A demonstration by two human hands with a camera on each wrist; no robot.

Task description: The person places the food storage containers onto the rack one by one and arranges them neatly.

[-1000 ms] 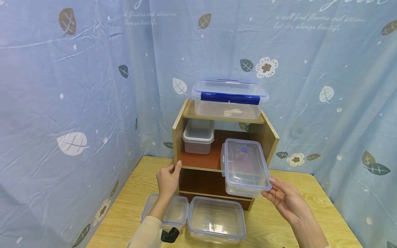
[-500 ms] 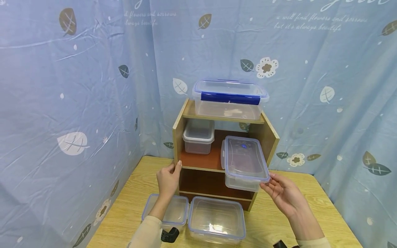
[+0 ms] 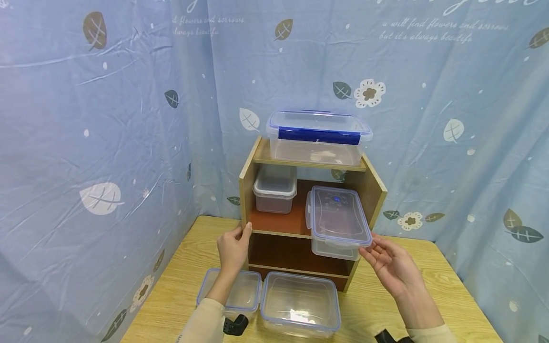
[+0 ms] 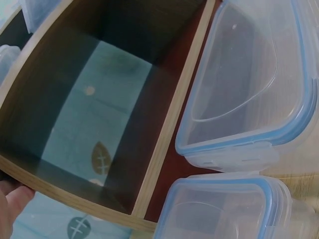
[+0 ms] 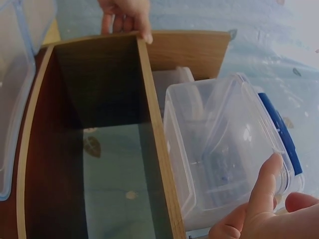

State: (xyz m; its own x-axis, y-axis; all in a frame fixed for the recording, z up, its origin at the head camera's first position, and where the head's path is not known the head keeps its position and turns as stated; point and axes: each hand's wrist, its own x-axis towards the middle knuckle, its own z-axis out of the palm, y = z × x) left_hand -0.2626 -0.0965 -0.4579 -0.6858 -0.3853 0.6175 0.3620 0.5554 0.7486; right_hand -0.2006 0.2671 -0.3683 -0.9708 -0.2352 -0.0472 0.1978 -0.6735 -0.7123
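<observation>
A clear container with a pale blue-rimmed lid (image 3: 340,214) lies partly on the red-brown middle shelf (image 3: 279,222) of a wooden rack, its near end jutting past the shelf edge. My right hand (image 3: 396,269) pinches its near right corner; in the right wrist view that hand (image 5: 279,214) has a finger along the container's end (image 5: 224,149). My left hand (image 3: 233,247) grips the front edge of the rack's left side panel (image 3: 246,190). Left of the held container, a smaller lidded box (image 3: 274,190) stands on the same shelf.
On the rack's top sits a large container with a dark blue latch (image 3: 319,136). Two clear containers, a smaller one (image 3: 242,290) and a larger one (image 3: 300,302), stand on the wooden table (image 3: 171,286) before the rack. A patterned curtain (image 3: 128,119) hangs behind and left.
The held container has slid farther back over the shelf, its near end moving up and slightly left with my right hand. My left hand keeps its place on the side panel.
</observation>
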